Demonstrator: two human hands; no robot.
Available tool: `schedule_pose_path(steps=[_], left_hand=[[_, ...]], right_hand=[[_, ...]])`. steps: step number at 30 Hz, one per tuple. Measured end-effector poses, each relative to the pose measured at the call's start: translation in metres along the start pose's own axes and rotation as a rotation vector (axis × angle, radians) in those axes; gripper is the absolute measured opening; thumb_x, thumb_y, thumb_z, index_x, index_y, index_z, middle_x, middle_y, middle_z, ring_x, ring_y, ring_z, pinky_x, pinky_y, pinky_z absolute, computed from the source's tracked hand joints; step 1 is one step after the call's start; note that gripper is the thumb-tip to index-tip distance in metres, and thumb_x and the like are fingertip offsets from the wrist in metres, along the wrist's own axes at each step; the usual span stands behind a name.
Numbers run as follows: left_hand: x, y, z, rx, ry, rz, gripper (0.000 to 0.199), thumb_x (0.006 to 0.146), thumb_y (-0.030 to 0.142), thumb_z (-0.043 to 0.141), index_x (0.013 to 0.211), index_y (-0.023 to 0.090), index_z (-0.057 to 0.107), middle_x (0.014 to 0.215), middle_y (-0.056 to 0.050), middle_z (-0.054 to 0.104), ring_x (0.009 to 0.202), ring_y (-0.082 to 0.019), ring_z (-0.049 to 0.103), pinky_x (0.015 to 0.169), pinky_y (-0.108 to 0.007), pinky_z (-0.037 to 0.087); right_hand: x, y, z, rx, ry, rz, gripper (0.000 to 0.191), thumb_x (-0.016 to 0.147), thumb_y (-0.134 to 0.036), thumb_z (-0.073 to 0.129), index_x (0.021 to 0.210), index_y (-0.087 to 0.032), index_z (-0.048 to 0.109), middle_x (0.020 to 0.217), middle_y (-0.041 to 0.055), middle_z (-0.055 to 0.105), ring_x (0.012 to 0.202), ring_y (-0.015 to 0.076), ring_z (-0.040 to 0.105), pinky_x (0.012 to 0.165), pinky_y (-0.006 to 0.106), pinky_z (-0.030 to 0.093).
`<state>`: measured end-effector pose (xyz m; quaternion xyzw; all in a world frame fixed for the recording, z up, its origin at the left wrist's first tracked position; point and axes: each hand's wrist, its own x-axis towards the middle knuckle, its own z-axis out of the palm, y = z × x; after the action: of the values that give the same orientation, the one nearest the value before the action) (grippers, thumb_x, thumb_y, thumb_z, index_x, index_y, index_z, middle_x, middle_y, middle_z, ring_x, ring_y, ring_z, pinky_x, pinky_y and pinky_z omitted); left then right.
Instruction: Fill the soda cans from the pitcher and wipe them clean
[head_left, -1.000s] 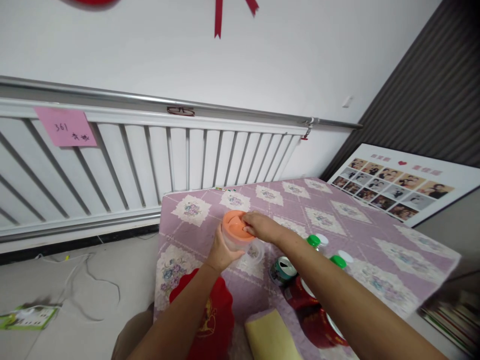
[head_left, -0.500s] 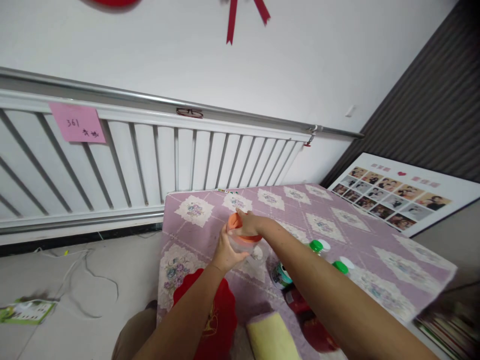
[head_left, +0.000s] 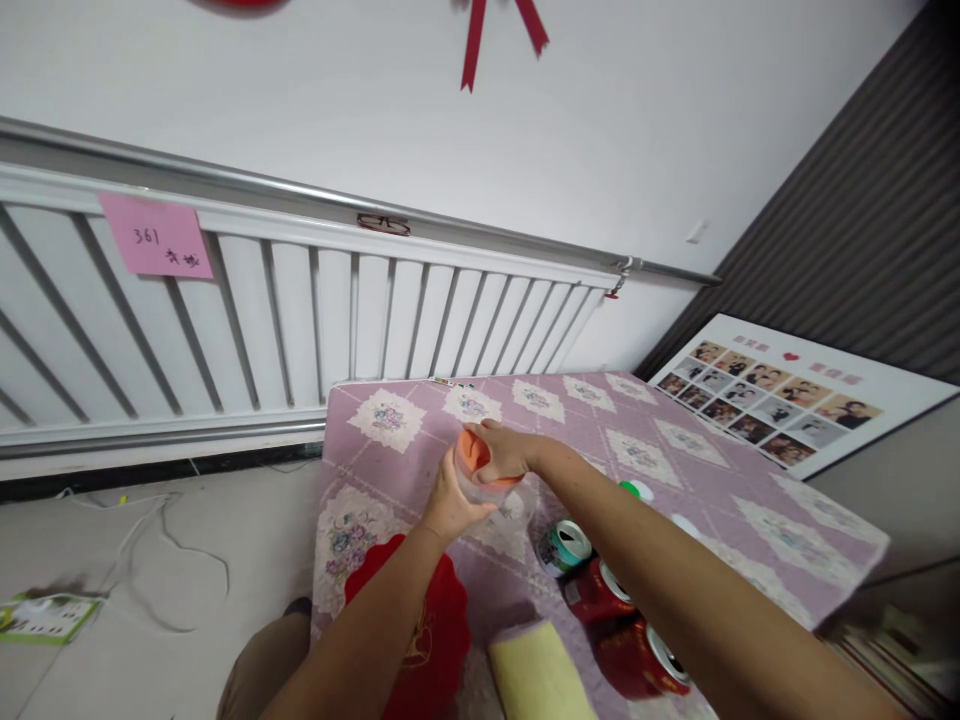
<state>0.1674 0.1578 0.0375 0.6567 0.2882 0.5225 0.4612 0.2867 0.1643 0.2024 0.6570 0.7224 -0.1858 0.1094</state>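
Observation:
My left hand (head_left: 450,502) wraps round the side of a clear plastic cup-like container (head_left: 480,491), held tilted above the tablecloth. Inside its mouth is a thin orange piece (head_left: 469,450) that curves along the wall; its kind cannot be made out. My right hand (head_left: 508,453) reaches over the rim from the right, its fingers closed on the orange piece, with the fingertips partly hidden inside. Below my left forearm lies a red scalloped-edge plate or mat (head_left: 442,640) with a gold design.
A teal can (head_left: 562,547) and two red cans, one nearer me (head_left: 637,657), stand under my right forearm. A folded yellow cloth (head_left: 540,672) lies at the front. Bottles with green and white caps (head_left: 631,488) are partly hidden. A white radiator (head_left: 405,310) runs behind the table.
My right hand has shifted slightly, showing more of the orange piece's inner side. My right forearm has moved, uncovering more of the cans. The view has turned a little.

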Motion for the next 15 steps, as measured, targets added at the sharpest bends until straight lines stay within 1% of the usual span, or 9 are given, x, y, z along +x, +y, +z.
schedule_pose_path(steps=[4, 6, 7, 9, 10, 12, 13, 15], left_hand=[[-0.001, -0.001, 0.0, 0.029, 0.004, -0.023, 0.115, 0.052, 0.016, 0.085, 0.146, 0.02, 0.021, 0.149, -0.017, 0.038, 0.139, -0.032, 0.039, 0.114, -0.049, 0.035], [-0.002, 0.001, -0.001, 0.043, 0.004, -0.033, 0.114, 0.053, 0.016, 0.085, 0.147, 0.021, 0.02, 0.15, -0.017, 0.037, 0.139, -0.033, 0.039, 0.113, -0.049, 0.035], [-0.002, 0.001, -0.002, 0.046, -0.002, -0.036, 0.114, 0.053, 0.016, 0.085, 0.147, 0.021, 0.02, 0.15, -0.017, 0.037, 0.139, -0.033, 0.039, 0.113, -0.049, 0.035], [-0.003, 0.003, -0.003, 0.049, -0.018, -0.039, 0.114, 0.053, 0.016, 0.086, 0.146, 0.02, 0.02, 0.149, -0.018, 0.037, 0.139, -0.033, 0.038, 0.113, -0.049, 0.035], [-0.003, 0.003, -0.004, 0.052, -0.03, -0.045, 0.114, 0.052, 0.017, 0.086, 0.146, 0.02, 0.02, 0.149, -0.018, 0.037, 0.139, -0.033, 0.038, 0.113, -0.048, 0.035], [-0.002, 0.004, -0.008, 0.058, -0.057, -0.079, 0.116, 0.051, 0.018, 0.087, 0.146, 0.018, 0.02, 0.148, -0.019, 0.039, 0.138, -0.033, 0.039, 0.113, -0.049, 0.034], [-0.001, 0.005, -0.011, 0.06, -0.078, -0.103, 0.116, 0.051, 0.019, 0.088, 0.146, 0.017, 0.021, 0.147, -0.019, 0.04, 0.137, -0.033, 0.04, 0.113, -0.049, 0.034], [0.004, 0.007, -0.018, 0.064, -0.154, -0.132, 0.116, 0.051, 0.021, 0.089, 0.147, 0.018, 0.023, 0.146, -0.019, 0.042, 0.135, -0.033, 0.043, 0.111, -0.049, 0.036]], right_hand=[[-0.001, 0.004, -0.001, 0.011, -0.009, -0.052, 0.11, 0.062, -0.041, 0.075, 0.155, -0.015, 0.023, 0.153, 0.0179, 0.033, 0.132, 0.0341, 0.045, 0.106, 0.04, 0.039], [-0.002, 0.008, -0.001, 0.02, 0.016, -0.07, 0.109, 0.061, -0.04, 0.077, 0.154, -0.014, 0.027, 0.154, 0.0175, 0.033, 0.135, 0.0332, 0.042, 0.107, 0.038, 0.038], [-0.003, 0.011, -0.002, 0.035, 0.042, -0.077, 0.105, 0.062, -0.039, 0.078, 0.153, -0.015, 0.031, 0.153, 0.0161, 0.036, 0.134, 0.0317, 0.043, 0.106, 0.036, 0.039], [-0.007, 0.019, -0.001, 0.073, 0.118, -0.067, 0.086, 0.069, -0.038, 0.074, 0.146, -0.018, 0.042, 0.147, 0.0118, 0.046, 0.128, 0.0262, 0.05, 0.101, 0.03, 0.041], [-0.01, 0.024, 0.001, 0.088, 0.159, -0.044, 0.072, 0.075, -0.036, 0.07, 0.141, -0.018, 0.049, 0.141, 0.0103, 0.053, 0.122, 0.0234, 0.055, 0.097, 0.028, 0.043], [-0.016, 0.033, 0.005, 0.094, 0.218, 0.027, 0.044, 0.083, -0.032, 0.062, 0.125, -0.016, 0.061, 0.122, 0.009, 0.066, 0.104, 0.0198, 0.062, 0.086, 0.026, 0.046], [-0.019, 0.036, 0.008, 0.085, 0.231, 0.068, 0.035, 0.085, -0.03, 0.06, 0.116, -0.015, 0.065, 0.111, 0.0088, 0.069, 0.096, 0.0191, 0.064, 0.08, 0.026, 0.046], [-0.026, 0.04, 0.016, 0.061, 0.237, 0.136, 0.025, 0.084, -0.029, 0.06, 0.103, -0.014, 0.068, 0.096, 0.0079, 0.071, 0.083, 0.0184, 0.064, 0.071, 0.026, 0.044]])
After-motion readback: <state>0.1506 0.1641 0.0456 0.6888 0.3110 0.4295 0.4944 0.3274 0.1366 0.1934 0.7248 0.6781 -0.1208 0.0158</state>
